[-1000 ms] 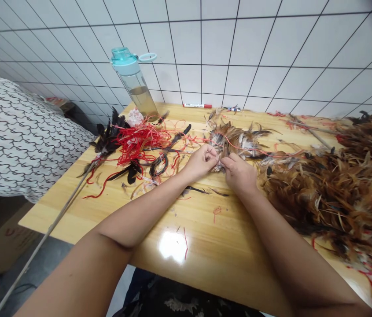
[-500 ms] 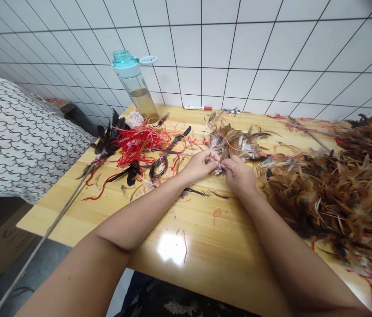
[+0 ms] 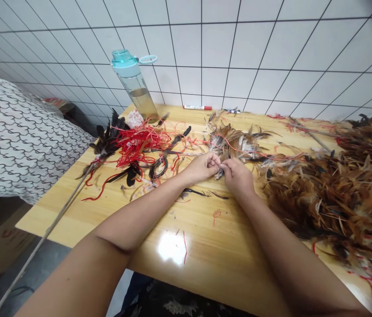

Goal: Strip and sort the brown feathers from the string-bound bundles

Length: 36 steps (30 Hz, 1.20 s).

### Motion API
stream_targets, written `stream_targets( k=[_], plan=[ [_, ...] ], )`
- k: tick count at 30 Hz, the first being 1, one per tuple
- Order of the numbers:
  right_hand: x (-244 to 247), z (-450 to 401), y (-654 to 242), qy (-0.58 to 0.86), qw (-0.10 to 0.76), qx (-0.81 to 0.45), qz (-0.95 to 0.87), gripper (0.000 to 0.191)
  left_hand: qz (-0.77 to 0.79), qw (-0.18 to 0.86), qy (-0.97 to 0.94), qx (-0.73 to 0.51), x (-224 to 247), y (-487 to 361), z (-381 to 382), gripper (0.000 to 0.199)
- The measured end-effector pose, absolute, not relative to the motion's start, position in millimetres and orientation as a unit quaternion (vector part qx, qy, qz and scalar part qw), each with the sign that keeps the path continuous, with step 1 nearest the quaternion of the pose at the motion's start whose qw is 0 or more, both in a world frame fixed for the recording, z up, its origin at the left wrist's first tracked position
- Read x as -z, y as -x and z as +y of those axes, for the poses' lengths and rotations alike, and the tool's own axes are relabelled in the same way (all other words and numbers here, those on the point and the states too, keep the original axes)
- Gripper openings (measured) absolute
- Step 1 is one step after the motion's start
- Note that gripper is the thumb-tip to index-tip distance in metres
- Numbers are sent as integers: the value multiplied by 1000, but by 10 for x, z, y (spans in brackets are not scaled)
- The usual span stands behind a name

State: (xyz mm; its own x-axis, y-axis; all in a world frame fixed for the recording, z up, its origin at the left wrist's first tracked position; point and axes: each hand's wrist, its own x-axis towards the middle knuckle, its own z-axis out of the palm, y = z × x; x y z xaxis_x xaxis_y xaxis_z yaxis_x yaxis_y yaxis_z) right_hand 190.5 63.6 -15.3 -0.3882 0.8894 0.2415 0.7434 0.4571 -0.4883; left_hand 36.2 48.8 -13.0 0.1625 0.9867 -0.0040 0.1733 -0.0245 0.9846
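Observation:
My left hand (image 3: pixel 204 167) and my right hand (image 3: pixel 237 176) meet at the middle of the wooden table (image 3: pixel 205 246), fingertips almost touching. Both pinch a small feather tuft (image 3: pixel 219 173), whose greyish lower end shows beneath the fingers. Just behind my hands lies a bunch of brown and white feathers (image 3: pixel 238 141). A tangle of red string (image 3: pixel 139 143) is to the left, with thin strands running toward the bunch. To the right of my right hand spreads a large pile of brown feathers (image 3: pixel 334 189).
A bottle with a teal lid (image 3: pixel 136 86) stands at the back left. Black feathers on a long stick (image 3: pixel 50 229) overhang the left edge. A red marker (image 3: pixel 197 108) lies by the tiled wall. Patterned cloth (image 3: pixel 23 141) is beyond the table.
My right hand has shifted slightly left and up, and the fingertips of both hands are closer together. The other things have stayed in place.

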Motion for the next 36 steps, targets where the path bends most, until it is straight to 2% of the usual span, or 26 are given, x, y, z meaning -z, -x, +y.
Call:
stream_targets(
  k=[4, 7, 16, 19, 30, 32, 36],
  plan=[
    [222, 697, -1912, 483, 327, -253, -772, 23, 506, 461, -588, -430, 130, -348, 501, 13],
    [265, 741, -1915, 487, 346, -327, -732, 21, 514, 436, -591, -444, 110, -339, 506, 15],
    [284, 770, -1920, 468, 323, -280, -774, 14, 478, 456, -585, -470, 83, -350, 492, 14],
    [270, 754, -1913, 473, 291, -254, -792, 14, 477, 460, -584, -469, 99, -347, 495, 15],
    [105, 615, -1855, 498, 92, -122, -854, 25, 467, 532, -542, -453, 99, -291, 526, 14],
    [107, 610, -1846, 493, 85, -115, -858, 25, 498, 470, -559, -469, 91, -215, 562, 13],
    [115, 614, -1842, 493, 86, -113, -859, 24, 600, 200, -612, -476, -39, -10, 591, 10]
  ],
)
